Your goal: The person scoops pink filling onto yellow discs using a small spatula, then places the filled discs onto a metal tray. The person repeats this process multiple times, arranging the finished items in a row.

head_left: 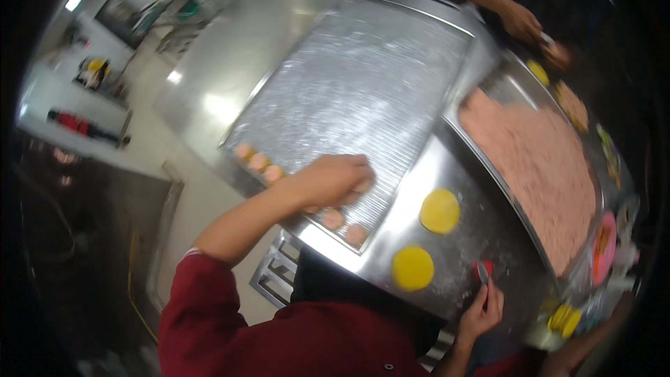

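My left hand (336,180) is over the near part of a ribbed metal tray (370,63), its fingers closed. What they hold, if anything, is hidden. Beside and beneath it, along the tray's near edge, sit several small round dumplings (259,162) with pink tops. In my right hand (483,313) is a small spoon-like tool (483,271), pinched above the floury steel table (391,237); something red shows at its tip. Two flat yellow dough rounds, a farther wrapper (440,211) and a nearer wrapper (412,268), lie between my hands.
A deep steel pan (488,160) of pink minced filling (530,167) stands at the right. Across the table, another person's hand (522,22) works near a yellow round (537,72). A stack of yellow rounds (564,320) and a pink dish (604,248) lie at the right edge.
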`<state>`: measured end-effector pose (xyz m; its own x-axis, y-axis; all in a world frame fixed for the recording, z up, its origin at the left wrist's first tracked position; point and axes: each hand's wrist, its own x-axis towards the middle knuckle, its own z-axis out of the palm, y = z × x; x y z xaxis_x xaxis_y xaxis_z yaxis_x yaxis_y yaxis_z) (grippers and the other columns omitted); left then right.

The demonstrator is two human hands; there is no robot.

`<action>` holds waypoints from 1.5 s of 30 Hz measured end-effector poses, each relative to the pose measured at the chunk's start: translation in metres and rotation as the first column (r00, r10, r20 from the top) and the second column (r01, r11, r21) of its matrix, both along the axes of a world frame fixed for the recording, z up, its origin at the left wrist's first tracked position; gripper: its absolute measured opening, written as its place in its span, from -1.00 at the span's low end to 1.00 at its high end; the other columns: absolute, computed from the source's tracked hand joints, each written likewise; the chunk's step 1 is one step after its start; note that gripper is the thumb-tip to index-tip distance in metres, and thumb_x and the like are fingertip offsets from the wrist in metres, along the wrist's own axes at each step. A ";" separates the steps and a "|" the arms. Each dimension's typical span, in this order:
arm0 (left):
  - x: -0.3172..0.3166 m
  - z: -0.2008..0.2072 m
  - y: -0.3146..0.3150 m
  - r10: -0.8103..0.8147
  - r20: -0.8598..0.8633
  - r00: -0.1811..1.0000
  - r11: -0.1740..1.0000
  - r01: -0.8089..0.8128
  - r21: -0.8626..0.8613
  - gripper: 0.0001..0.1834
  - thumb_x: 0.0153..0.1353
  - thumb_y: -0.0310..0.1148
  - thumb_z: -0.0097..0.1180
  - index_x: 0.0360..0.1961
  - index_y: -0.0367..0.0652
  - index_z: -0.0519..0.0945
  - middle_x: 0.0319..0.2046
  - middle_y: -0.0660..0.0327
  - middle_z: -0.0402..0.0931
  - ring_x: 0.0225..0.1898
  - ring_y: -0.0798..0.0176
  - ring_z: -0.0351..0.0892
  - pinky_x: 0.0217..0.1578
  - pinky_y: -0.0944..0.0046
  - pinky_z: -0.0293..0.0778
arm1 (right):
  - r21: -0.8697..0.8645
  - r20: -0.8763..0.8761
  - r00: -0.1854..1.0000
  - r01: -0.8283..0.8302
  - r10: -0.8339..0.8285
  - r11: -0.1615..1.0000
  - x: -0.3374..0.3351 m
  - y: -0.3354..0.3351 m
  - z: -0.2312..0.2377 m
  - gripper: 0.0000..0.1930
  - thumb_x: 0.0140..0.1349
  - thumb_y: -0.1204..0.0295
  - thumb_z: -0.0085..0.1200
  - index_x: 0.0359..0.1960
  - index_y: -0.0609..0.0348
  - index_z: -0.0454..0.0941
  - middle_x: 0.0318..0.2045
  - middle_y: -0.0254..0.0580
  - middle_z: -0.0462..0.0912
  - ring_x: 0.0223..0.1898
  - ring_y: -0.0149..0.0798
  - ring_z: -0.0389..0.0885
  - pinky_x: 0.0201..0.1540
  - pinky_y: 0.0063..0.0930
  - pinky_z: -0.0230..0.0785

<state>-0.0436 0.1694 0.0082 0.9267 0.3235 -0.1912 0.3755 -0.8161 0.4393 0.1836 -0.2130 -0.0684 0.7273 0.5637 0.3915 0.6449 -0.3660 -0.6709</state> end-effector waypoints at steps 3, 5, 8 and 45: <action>-0.017 0.008 0.013 0.020 0.052 0.998 1.000 -0.019 -0.020 -0.60 0.10 -0.46 0.33 0.01 -0.13 0.60 -0.01 0.14 0.56 -0.02 0.01 0.65 -0.07 0.05 0.59 | -0.055 -0.050 0.999 0.005 -0.008 0.998 0.000 0.002 0.001 -0.76 0.36 0.64 0.12 0.02 0.40 0.70 -0.26 0.05 0.68 -0.25 -0.08 0.64 -0.18 -0.29 0.47; -0.044 0.019 0.029 0.131 0.119 0.984 0.990 -0.135 0.030 -0.68 0.11 -0.47 0.28 -0.07 -0.16 0.60 -0.07 0.12 0.56 -0.06 -0.03 0.64 -0.09 0.01 0.56 | -0.078 -0.077 0.997 0.012 -0.018 0.997 -0.001 0.005 0.006 -0.76 0.36 0.64 0.12 0.01 0.40 0.70 -0.27 0.05 0.67 -0.25 -0.08 0.63 -0.17 -0.28 0.47; -0.096 0.040 0.060 0.294 0.193 0.936 0.938 -0.321 0.128 -0.71 0.11 -0.45 0.28 -0.11 -0.16 0.60 -0.11 0.13 0.57 -0.09 -0.03 0.64 -0.09 0.01 0.55 | -0.095 0.103 0.994 -0.016 0.026 0.995 -0.004 0.011 0.017 -0.80 0.38 0.43 0.25 -0.11 0.33 0.77 -0.30 0.06 0.73 -0.31 0.07 0.67 -0.18 -0.18 0.54; -0.243 -0.035 0.150 0.395 0.006 0.919 0.802 -0.348 0.485 -0.84 -0.02 -0.33 0.34 -0.47 -0.17 0.67 -0.47 -0.02 0.62 -0.32 -0.19 0.58 -0.20 -0.10 0.47 | -0.148 0.019 0.999 0.036 -0.034 0.988 -0.006 0.017 0.009 -0.83 0.27 0.58 0.25 -0.12 0.24 0.77 -0.36 -0.03 0.68 -0.39 -0.11 0.65 -0.30 -0.32 0.50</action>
